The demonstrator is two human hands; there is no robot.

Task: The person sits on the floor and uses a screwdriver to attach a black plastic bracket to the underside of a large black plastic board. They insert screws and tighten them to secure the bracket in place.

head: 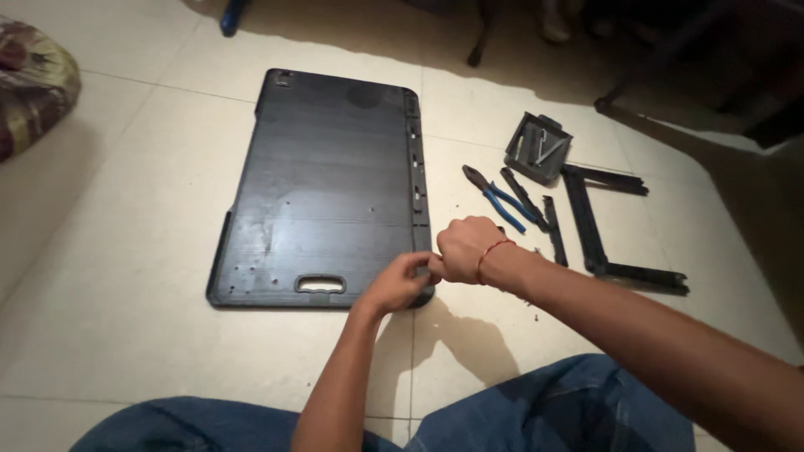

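A large black plastic panel (327,184) with a handle slot near its front edge lies flat on the tiled floor. My left hand (400,283) and my right hand (462,248) meet at the panel's near right corner, fingers pinched together over the edge. Whatever small thing sits between the fingertips is hidden. A red thread band circles my right wrist.
Blue-handled pliers (496,197) lie right of the panel, beside black plastic strips (553,230) and a black U-shaped frame (599,243). A small square black tray (537,147) holds metal bits. A patterned cushion (29,84) sits far left. Furniture legs stand at the back.
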